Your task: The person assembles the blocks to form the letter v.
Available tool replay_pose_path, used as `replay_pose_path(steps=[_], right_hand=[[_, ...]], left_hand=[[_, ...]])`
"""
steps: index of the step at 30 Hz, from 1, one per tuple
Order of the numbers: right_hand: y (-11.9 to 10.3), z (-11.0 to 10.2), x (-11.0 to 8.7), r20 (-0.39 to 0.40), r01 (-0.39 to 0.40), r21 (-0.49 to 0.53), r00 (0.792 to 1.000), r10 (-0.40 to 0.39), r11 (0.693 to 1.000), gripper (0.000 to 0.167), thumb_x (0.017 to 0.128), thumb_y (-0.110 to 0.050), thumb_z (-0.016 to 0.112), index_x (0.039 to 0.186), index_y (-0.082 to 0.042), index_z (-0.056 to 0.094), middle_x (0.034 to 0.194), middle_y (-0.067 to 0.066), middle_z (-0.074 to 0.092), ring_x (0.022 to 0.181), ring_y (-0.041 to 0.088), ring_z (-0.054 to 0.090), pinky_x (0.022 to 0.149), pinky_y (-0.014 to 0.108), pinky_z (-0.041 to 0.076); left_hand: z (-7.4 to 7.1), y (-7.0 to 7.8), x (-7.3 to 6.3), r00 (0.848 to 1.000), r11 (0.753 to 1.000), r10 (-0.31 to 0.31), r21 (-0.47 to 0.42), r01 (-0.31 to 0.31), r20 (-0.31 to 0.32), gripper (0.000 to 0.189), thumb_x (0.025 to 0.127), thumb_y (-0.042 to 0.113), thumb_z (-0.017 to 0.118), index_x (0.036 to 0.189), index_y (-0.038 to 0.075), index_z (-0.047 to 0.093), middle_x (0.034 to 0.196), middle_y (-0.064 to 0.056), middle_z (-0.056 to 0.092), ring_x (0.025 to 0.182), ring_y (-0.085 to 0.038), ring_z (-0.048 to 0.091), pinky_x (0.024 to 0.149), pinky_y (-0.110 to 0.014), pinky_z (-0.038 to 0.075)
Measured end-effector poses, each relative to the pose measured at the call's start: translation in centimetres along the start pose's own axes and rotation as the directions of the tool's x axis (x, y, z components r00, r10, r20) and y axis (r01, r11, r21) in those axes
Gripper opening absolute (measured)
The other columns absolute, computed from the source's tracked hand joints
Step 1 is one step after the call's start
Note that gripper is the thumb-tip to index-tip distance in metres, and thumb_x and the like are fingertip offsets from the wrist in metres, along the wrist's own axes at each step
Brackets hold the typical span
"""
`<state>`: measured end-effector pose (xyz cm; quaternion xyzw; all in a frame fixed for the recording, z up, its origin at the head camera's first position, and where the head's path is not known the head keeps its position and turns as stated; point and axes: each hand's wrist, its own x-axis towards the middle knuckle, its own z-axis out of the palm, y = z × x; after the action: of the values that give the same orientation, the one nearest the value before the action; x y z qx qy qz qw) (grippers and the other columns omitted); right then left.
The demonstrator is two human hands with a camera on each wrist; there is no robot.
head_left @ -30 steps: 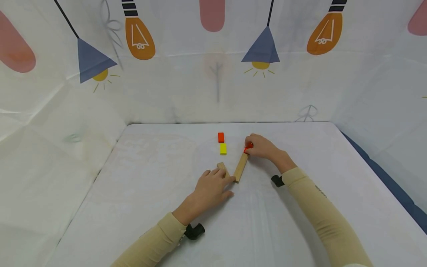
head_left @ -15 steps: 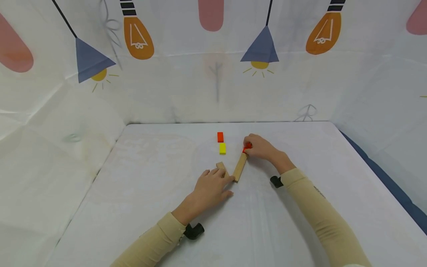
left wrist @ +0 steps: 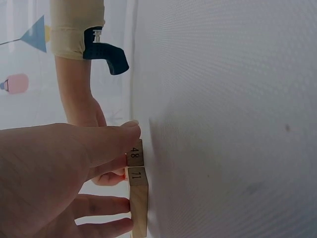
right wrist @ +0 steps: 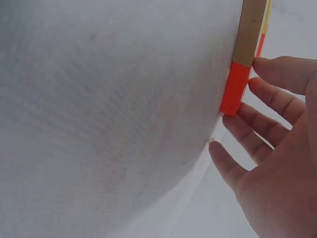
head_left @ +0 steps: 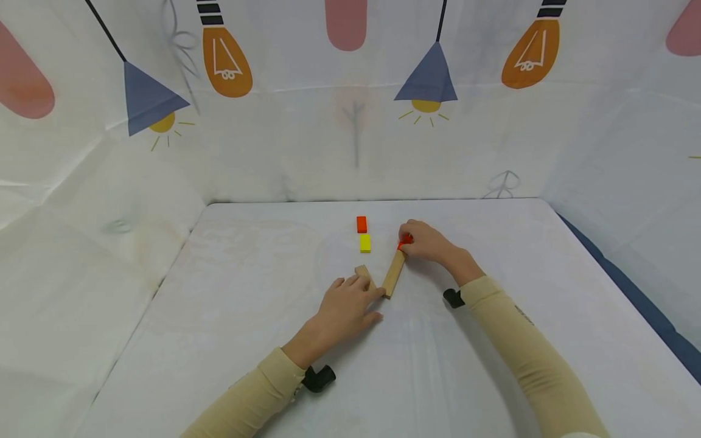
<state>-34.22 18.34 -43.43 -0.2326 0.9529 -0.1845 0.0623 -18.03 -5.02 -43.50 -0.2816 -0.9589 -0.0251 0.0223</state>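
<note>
We see two wooden blocks set in a V on the white bench (head_left: 241,310), their near ends close together by the left hand; whether they actually touch, we cannot tell. The left wooden block (head_left: 361,270) carries the number 71 on its end face and the right wooden block (head_left: 394,277) the number 48, as we read them in the left wrist view.

Our left hand (head_left: 345,309) is not clenched: its fingers reach out fairly straight, two of them resting against the left wooden block, the index fingertip near the meeting point of the V, and the thumb standing away from both blocks.

Our right hand (head_left: 429,241) grasps a red block (right wrist: 235,89) between curled fingers and thumb. That block lies on the bench, its end against the far end of the right wooden block, continuing its line.

Left of the right hand and beyond the V, a yellow block (head_left: 365,243) lies with a second red block (head_left: 362,224) just past its far end.

Tan sleeves (head_left: 523,340) cover our forearms, with a black camera mount (head_left: 319,379) at each wrist. Behind the bench hangs a pale sheet (head_left: 306,146) printed with lamps and bulbs.
</note>
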Motion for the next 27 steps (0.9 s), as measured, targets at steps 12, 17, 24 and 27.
replay_pose_path(steps=[12, 17, 24, 27], right_hand=[[0.05, 0.09, -0.04, -0.009, -0.001, -0.006, 1.000, 0.001, 1.000, 0.014, 0.086, -0.012, 0.062, 0.099, -0.010, 0.063, 0.101, 0.006, 0.060, 0.092, 0.022, 0.052, 0.083, 0.037, 0.048], [-0.01, 0.00, -0.12, -0.006, 0.009, -0.011, 1.000, -0.010, 1.000, 0.016, 0.085, -0.011, 0.061, 0.100, -0.009, 0.064, 0.101, 0.007, 0.060, 0.092, 0.023, 0.053, 0.083, 0.039, 0.048], [-0.18, -0.14, -0.35, -0.001, 0.018, 0.004, 1.000, -0.018, 1.000, 0.016, 0.085, -0.011, 0.063, 0.101, -0.009, 0.065, 0.101, 0.007, 0.061, 0.092, 0.023, 0.053, 0.083, 0.039, 0.048], [-0.19, -0.20, -0.40, 0.008, 0.020, 0.011, 1.000, -0.020, 1.000, 0.016, 0.086, -0.012, 0.063, 0.101, -0.009, 0.065, 0.100, 0.007, 0.061, 0.091, 0.022, 0.053, 0.082, 0.038, 0.047]], left_hand=[[-0.39, 0.17, -0.09, 1.000, 1.000, 0.004, 0.018, -0.004, -0.009, 0.050, 0.089, 0.051, 0.068, 0.136, 0.034, 0.060, 0.126, 0.000, 0.061, 0.124, -0.020, 0.057, 0.103, -0.047, 0.047], [-0.42, 0.17, -0.10, 1.000, 1.000, 0.002, 0.014, -0.002, -0.007, 0.050, 0.089, 0.051, 0.068, 0.136, 0.035, 0.060, 0.127, 0.000, 0.061, 0.124, -0.021, 0.058, 0.103, -0.047, 0.047], [-0.38, 0.15, -0.13, 1.000, 1.000, 0.004, 0.015, -0.004, -0.014, 0.050, 0.089, 0.051, 0.069, 0.135, 0.034, 0.060, 0.127, 0.000, 0.061, 0.124, -0.022, 0.058, 0.103, -0.048, 0.047], [-0.37, 0.17, -0.08, 1.000, 1.000, 0.004, 0.019, -0.004, -0.014, 0.050, 0.089, 0.051, 0.069, 0.135, 0.034, 0.061, 0.127, 0.000, 0.061, 0.126, -0.020, 0.057, 0.104, -0.048, 0.047]])
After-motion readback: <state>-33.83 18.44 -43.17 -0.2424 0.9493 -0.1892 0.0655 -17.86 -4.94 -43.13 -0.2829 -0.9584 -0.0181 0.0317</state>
